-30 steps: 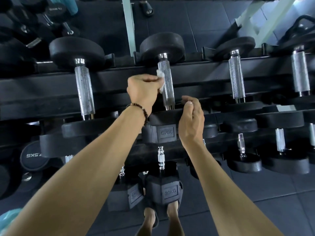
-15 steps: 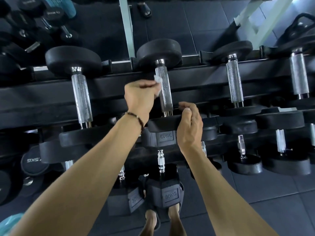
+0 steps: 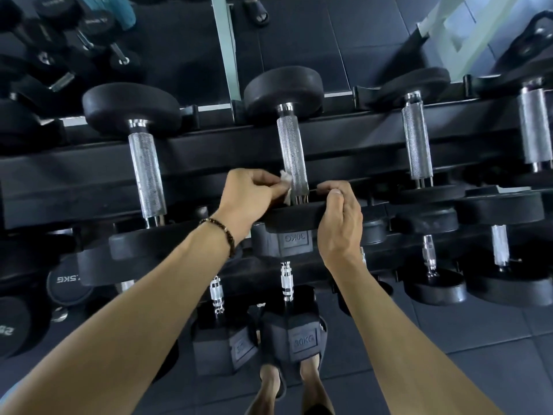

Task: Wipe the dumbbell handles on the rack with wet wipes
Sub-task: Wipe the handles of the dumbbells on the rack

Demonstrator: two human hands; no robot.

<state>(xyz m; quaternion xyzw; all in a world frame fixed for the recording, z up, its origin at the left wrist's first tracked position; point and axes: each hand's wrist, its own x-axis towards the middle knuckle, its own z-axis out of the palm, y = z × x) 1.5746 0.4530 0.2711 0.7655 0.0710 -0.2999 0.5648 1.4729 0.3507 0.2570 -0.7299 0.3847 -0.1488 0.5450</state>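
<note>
1. Head view: rack (image 3: 209,154) across the middle, black, holding dumbbells on several tiers.
2. Top tier: four knurled steel handles in a row, each running away from the camera between black round heads.
3. Middle handle (image 3: 291,151) straight ahead, far head (image 3: 284,94) up by the mirror strip, near head (image 3: 294,218) just under the hands.
4. Left hand (image 3: 248,202) at the near end of that handle, fingers curled, pinching a white wipe (image 3: 285,184) against the handle's left side.
5. Wipe crumpled, touching the steel low down, just above the near collar.
6. Right hand (image 3: 339,229) gripping the near head from the right, fingers hooked over its top edge, thumb toward the handle.
7. Bracelet (image 3: 220,232), dark beads, on the left wrist.
8. Left handle (image 3: 146,175) and right handle (image 3: 416,142) untouched, well apart from both hands.
9. Lower tiers: hex dumbbell (image 3: 284,244) marked 30KG directly below the gripped head, more round ones to the right.
10. Floor level: another 30KG hex dumbbell (image 3: 302,339) by the feet, in sandals, on dark tiles (image 3: 493,369).
</note>
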